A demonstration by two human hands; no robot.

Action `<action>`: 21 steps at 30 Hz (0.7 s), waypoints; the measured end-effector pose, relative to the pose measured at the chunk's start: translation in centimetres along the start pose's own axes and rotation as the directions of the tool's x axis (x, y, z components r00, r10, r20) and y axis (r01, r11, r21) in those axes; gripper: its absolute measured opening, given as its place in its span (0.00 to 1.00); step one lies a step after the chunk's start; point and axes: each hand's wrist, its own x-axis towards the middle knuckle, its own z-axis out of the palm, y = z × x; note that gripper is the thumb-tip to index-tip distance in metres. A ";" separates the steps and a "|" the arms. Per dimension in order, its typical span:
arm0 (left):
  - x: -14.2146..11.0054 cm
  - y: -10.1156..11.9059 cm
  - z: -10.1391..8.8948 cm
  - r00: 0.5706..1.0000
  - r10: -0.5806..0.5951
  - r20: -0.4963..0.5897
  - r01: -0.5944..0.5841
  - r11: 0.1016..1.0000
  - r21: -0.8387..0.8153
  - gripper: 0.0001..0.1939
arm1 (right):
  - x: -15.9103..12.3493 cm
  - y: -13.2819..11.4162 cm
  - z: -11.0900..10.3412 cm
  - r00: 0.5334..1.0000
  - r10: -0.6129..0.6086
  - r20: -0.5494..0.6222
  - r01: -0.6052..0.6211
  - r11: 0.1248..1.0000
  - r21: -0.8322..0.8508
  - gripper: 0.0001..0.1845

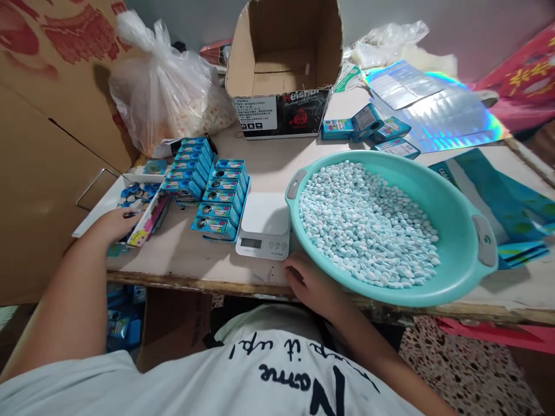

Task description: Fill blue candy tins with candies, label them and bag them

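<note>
My left hand [119, 224] reaches into a white open box [102, 208] at the left, among small round blue-and-white caps [139, 193]. Its fingertips are mostly hidden there, so I cannot make out whether they grip a cap. My right hand [312, 286] rests at the table's front edge with loosely bent fingers, thumb and forefinger apart, and nothing visible in it. Just above it lies a white kitchen scale [264, 214], its plate bare and its display near zero. Beside that hand stands a turquoise basin [451, 216] partly filled with pale blue and white candies [368, 225].
Blue candy packs stand in two rows [188, 167] [221, 199] left of the scale. Behind are a cardboard carton [281, 110], a knotted plastic bag [165, 92] and several loose blue packs [338, 128]. Silver pouches [451, 112] and a blue bag [503, 190] lie right.
</note>
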 end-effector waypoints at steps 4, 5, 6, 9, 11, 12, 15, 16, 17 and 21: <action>-1.3 0.6 -0.2 0.997 -0.008 -0.081 0.016 0.995 0.102 0.28 | -0.1 0.2 0.2 1.000 0.012 0.018 -0.013 1.000 0.025 0.08; -1.5 0.7 -0.3 0.994 0.006 -0.112 0.010 0.989 0.146 0.28 | -0.1 0.2 0.2 1.000 0.014 0.022 -0.015 0.999 0.035 0.08; -1.8 0.7 -0.4 0.990 0.024 -0.139 0.003 0.982 0.189 0.28 | -0.2 0.2 0.2 1.000 0.015 0.025 -0.016 0.999 0.043 0.08; -2.4 1.0 -0.7 0.977 0.021 -0.211 0.027 0.975 0.222 0.29 | -0.2 0.2 0.2 1.000 0.009 0.022 -0.010 0.998 0.062 0.07; -2.8 1.8 -1.0 0.961 -0.073 -0.268 0.102 0.990 0.096 0.29 | -0.1 0.1 0.1 1.000 -0.007 0.011 0.006 0.998 0.070 0.07; -3.0 2.5 -1.2 0.951 -0.123 -0.285 0.122 0.992 -0.019 0.28 | 0.0 0.1 0.1 1.000 -0.017 0.009 0.017 0.997 0.070 0.07; -3.7 6.1 -1.8 0.943 -0.114 -0.313 -0.026 0.912 -0.410 0.25 | 0.1 0.1 0.2 0.999 -0.036 0.001 0.036 0.997 0.068 0.07; -4.0 7.7 -2.1 0.939 -0.050 -0.340 -0.133 0.858 -0.496 0.24 | 0.2 0.1 0.2 0.999 -0.037 -0.003 0.037 0.997 0.070 0.07; -4.3 9.3 -2.3 0.928 0.019 -0.372 -0.235 0.805 -0.545 0.24 | 0.2 0.1 0.2 0.999 -0.036 -0.008 0.036 0.997 0.075 0.07; -4.9 16.0 -3.0 0.884 0.290 -0.365 -0.458 0.695 -0.555 0.21 | 0.2 0.1 0.2 1.000 -0.019 -0.021 0.021 0.996 0.091 0.08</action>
